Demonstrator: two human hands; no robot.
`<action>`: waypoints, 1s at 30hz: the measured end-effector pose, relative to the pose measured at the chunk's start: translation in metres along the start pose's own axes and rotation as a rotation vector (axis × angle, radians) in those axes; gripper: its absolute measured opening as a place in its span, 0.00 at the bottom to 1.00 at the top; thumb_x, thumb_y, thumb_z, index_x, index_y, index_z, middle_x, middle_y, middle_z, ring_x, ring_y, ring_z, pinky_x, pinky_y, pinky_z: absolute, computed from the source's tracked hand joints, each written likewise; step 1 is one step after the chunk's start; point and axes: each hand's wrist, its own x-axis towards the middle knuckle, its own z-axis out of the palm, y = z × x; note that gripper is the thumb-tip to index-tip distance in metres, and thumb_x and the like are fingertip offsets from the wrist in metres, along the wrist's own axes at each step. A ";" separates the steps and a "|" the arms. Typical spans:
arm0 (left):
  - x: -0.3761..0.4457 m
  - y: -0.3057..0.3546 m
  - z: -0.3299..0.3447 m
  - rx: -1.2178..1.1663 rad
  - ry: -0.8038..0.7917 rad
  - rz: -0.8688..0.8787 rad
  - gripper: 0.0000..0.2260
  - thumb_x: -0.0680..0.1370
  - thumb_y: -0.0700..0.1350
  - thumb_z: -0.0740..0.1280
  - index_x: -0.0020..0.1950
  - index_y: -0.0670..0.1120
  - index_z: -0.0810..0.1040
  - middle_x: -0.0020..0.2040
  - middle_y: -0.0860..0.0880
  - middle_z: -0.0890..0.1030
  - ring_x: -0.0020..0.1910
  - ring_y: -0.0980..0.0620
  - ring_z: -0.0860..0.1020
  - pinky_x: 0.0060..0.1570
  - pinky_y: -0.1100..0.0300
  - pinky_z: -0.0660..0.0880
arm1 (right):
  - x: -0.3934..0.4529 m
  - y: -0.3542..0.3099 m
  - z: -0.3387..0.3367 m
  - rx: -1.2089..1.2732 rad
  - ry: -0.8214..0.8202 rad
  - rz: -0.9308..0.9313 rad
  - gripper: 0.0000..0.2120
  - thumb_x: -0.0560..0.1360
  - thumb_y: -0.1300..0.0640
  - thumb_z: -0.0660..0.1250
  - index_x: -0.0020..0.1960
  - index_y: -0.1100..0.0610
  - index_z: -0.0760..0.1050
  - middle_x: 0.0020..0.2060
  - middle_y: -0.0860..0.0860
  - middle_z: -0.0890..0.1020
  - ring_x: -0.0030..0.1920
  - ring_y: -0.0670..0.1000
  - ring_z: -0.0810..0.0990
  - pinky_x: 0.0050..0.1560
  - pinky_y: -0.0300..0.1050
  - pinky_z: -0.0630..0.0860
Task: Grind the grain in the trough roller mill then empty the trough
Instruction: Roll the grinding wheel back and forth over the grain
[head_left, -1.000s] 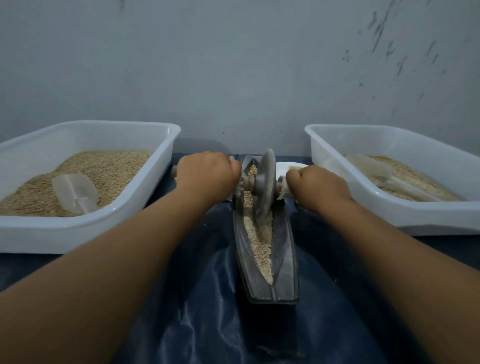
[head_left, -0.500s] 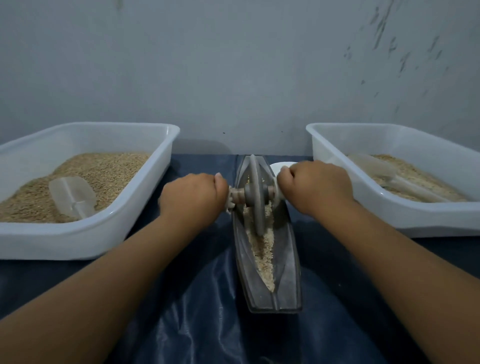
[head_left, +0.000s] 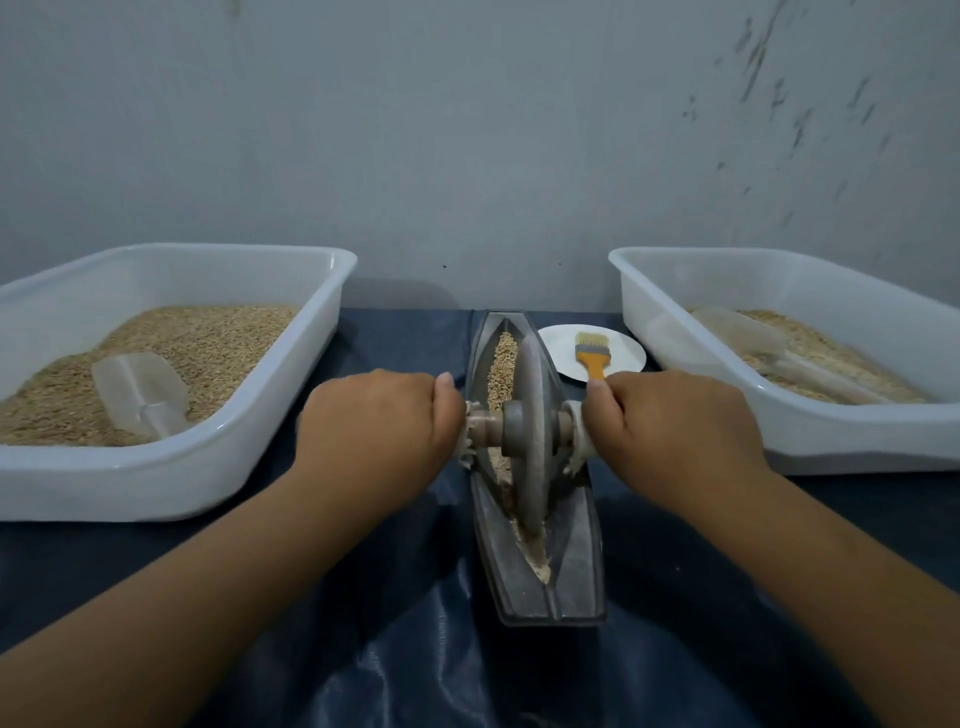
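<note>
A grey boat-shaped trough (head_left: 574, 577) lies lengthwise in front of me on a dark blue sheet. Grain (head_left: 503, 371) fills its far groove, and paler ground meal lies near its close end. A grey roller disc (head_left: 530, 441) stands upright in the groove, about mid-length. My left hand (head_left: 376, 423) grips the axle handle on the disc's left. My right hand (head_left: 670, 426) grips the handle on its right. Both handles are mostly hidden inside my fists.
A white tub (head_left: 171, 483) of grain with a clear scoop (head_left: 140, 392) stands at the left. Another white tub (head_left: 852, 441) with grain and a clear scoop (head_left: 769, 353) is at the right. A white plate (head_left: 618, 348) holding an orange brush (head_left: 592, 356) sits behind the trough. A wall is close behind.
Both hands have pulled the roller disc toward me along the trough, from its far end to about mid-length. The plate and brush are now uncovered.
</note>
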 end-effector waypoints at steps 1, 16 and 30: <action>0.004 0.001 0.002 0.020 -0.042 -0.004 0.26 0.74 0.54 0.30 0.36 0.49 0.66 0.29 0.52 0.66 0.26 0.52 0.66 0.28 0.59 0.63 | 0.004 0.000 0.003 0.010 -0.014 0.019 0.25 0.76 0.44 0.42 0.28 0.52 0.65 0.23 0.48 0.68 0.25 0.48 0.65 0.27 0.42 0.55; 0.019 0.002 0.005 0.025 -0.070 -0.095 0.20 0.78 0.55 0.42 0.37 0.48 0.68 0.30 0.51 0.65 0.32 0.48 0.71 0.35 0.55 0.66 | 0.022 0.001 0.015 0.103 -0.037 0.021 0.22 0.76 0.46 0.45 0.27 0.51 0.65 0.25 0.48 0.70 0.27 0.48 0.67 0.29 0.42 0.57; 0.062 -0.001 0.028 0.245 -0.027 0.098 0.25 0.76 0.45 0.37 0.54 0.44 0.73 0.39 0.48 0.70 0.35 0.47 0.69 0.37 0.58 0.68 | 0.059 0.006 0.050 0.167 0.016 0.125 0.22 0.77 0.49 0.48 0.27 0.54 0.66 0.25 0.49 0.70 0.29 0.51 0.67 0.30 0.44 0.58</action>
